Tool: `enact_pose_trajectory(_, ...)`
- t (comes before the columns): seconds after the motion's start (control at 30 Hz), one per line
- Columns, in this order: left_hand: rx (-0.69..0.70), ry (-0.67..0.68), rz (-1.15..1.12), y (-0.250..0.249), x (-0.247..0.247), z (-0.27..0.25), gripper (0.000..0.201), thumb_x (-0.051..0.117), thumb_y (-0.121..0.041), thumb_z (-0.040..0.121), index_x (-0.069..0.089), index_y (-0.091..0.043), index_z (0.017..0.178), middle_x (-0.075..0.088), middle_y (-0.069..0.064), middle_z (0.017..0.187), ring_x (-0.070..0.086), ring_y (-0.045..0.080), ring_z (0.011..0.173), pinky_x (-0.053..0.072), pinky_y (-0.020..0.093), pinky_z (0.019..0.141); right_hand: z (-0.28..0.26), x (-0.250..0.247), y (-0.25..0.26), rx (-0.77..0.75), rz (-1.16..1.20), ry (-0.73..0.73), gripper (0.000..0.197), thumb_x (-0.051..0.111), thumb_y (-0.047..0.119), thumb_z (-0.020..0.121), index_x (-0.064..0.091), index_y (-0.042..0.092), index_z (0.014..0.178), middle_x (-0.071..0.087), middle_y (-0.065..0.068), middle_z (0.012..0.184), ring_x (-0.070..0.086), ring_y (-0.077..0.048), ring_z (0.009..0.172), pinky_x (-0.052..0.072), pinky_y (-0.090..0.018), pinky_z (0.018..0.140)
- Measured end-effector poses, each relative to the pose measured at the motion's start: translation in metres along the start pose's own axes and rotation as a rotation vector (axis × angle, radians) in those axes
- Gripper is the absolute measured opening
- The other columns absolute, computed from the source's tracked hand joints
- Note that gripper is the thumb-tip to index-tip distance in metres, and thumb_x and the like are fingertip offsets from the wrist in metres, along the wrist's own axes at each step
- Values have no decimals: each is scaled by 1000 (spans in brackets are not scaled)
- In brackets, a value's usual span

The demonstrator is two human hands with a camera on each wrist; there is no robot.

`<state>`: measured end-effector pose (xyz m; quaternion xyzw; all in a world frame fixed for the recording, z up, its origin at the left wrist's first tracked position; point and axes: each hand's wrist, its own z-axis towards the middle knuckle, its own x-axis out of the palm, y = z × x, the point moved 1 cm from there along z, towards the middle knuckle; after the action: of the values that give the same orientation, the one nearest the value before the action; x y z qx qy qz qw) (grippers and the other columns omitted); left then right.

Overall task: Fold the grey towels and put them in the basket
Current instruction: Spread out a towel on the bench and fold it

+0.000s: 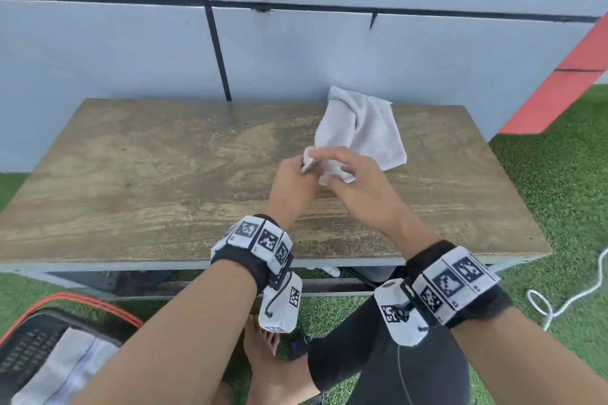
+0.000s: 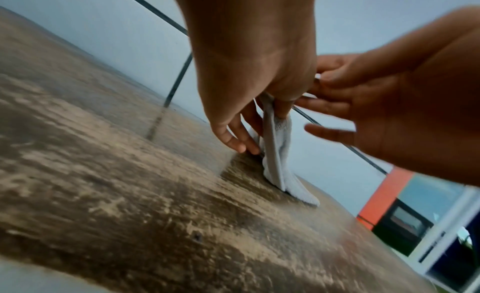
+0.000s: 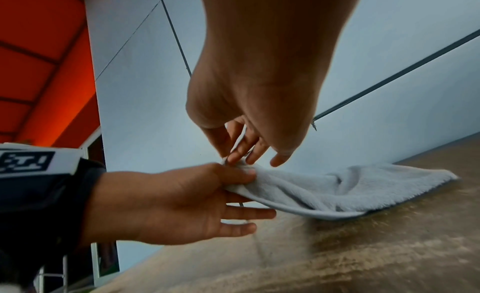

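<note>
Bare forearms with tag-covered wristbands (image 1: pixel 260 242) nearest the lens, reaching over a worn wooden desk (image 1: pixel 148 174). Grey towel (image 1: pixel 362 131) crumpled on the desk's far right part, against the pale panelled wall (image 1: pixel 115 52), its near corner lifted off the wood. Left hand (image 1: pixel 291 179) pinching that raised corner between thumb and forefinger, remaining fingers trailing down beside the cloth, as seen from the left wrist. Right hand (image 1: pixel 357 184) just beside the left, fingertips (image 3: pixel 235 159) closing narrowly on the same corner, lower fingers spread loose; whether they truly clamp the fabric cannot be told. Rest of the towel draped flat on the desk beyond both hands. Black basket (image 1: pixel 29 348) with an orange rim on green turf (image 1: pixel 566 207) below the desk's near left corner, a folded grey towel (image 1: pixel 69 368) already inside. White cord (image 1: pixel 572 296) coiled on the turf right of the desk.
</note>
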<state>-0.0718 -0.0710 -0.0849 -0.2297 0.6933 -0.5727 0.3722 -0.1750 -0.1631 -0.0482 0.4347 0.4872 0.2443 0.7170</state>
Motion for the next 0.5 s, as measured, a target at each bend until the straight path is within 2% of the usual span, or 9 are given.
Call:
enact_pose_trajectory(0.03,-28,-30,-61,-1,-8,-2,24,55,-14,100,69,-5,83,64,0,64,54,12,54,45,27,52,1,1,-4,15,-7,-35,44,57,-2,93,62,23,129,61,6,130,58,-4,113,41,-2,86)
enact_pose_trajectory(0.07,-68,-53,-155,-2,-16,-3,23,55,-16,101,70,-5,89,72,5,72,64,14,60,53,30,58,2,2,-11,47,-25,-75,45,60,3,92,57,24,132,59,5,130,55,-7,117,41,-8,94)
enact_pose_trajectory(0.13,-135,-85,-319,-5,-32,-5,21,54,-18,102,70,-5,101,77,15,88,74,26,75,60,34,69,4,7,-27,161,-110,-85,55,68,14,90,47,25,140,50,-2,133,47,-18,125,42,-32,108)
enact_pose_trajectory(0.17,-146,-90,-370,-5,-40,-6,22,53,-19,103,68,-4,108,77,18,90,74,31,76,61,34,70,4,12,-34,217,-178,-37,64,71,20,88,42,25,144,44,-4,137,41,-22,130,39,-39,111)
enact_pose_trajectory(0.23,-151,-78,-449,-5,-54,-10,24,52,-19,104,64,-3,117,76,19,90,73,34,73,61,37,73,2,26,-41,281,-318,63,77,74,29,84,34,28,149,34,-5,141,29,-26,132,30,-42,113)
enact_pose_trajectory(0.33,-131,-72,-468,-7,-72,-18,28,52,-19,105,63,0,122,74,20,90,69,33,71,58,42,76,2,50,-43,268,-400,9,77,75,44,80,39,31,147,35,-3,138,28,-26,129,28,-43,113)
enact_pose_trajectory(0.43,-124,-107,-459,-5,-89,-28,28,52,-19,104,63,2,121,74,16,88,68,29,67,58,37,69,11,65,-37,184,-423,-107,57,64,58,82,54,32,131,48,-1,127,37,-26,121,35,-41,103)
enact_pose_trajectory(0.5,-121,-119,-460,-4,-98,-33,24,53,-20,104,65,-2,114,73,19,90,67,30,67,57,39,69,18,72,-26,67,-420,-156,38,59,54,86,64,32,117,59,1,115,46,-26,111,39,-41,94)
